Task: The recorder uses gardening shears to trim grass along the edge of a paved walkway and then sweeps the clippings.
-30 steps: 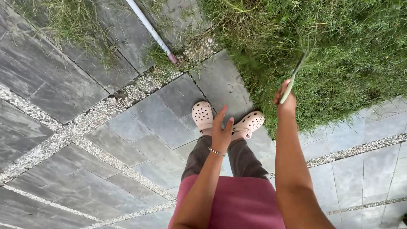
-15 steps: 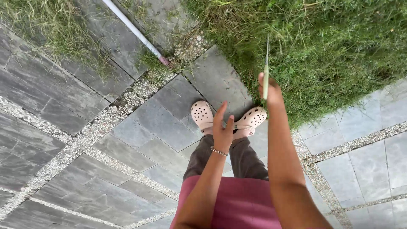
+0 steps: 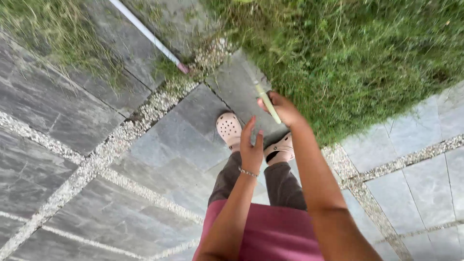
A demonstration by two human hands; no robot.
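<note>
Stick: thin, pale green-yellow stick, blurred, tilted up and to the left; its upper end lies over the grey paving near the grass edge, its lower end sits in the right hand.
Right hand: right hand closed around the stick's lower part, fingers curled over it, knuckles up; forearm runs down to the bottom right of the view.
Left hand: left hand open and holding nothing, fingers straight and close together, pointing up; it hangs just below and left of the right hand, apart from the stick. A thin bracelet circles the wrist.
Shoes: two pale pink clogs with holes, planted on the paving directly below the hands; the right one is partly hidden by the hands.
Clothing: dark grey trousers above the clogs, pink-red garment at the bottom edge.
Ground: grey stone slabs with pebble-filled joints.
Grass: thick green grass to the upper right, just beside the right hand; a thinner patch at upper left.
Pipe: white pipe lying slantwise across the slabs at the top, well apart from the hands.
</note>
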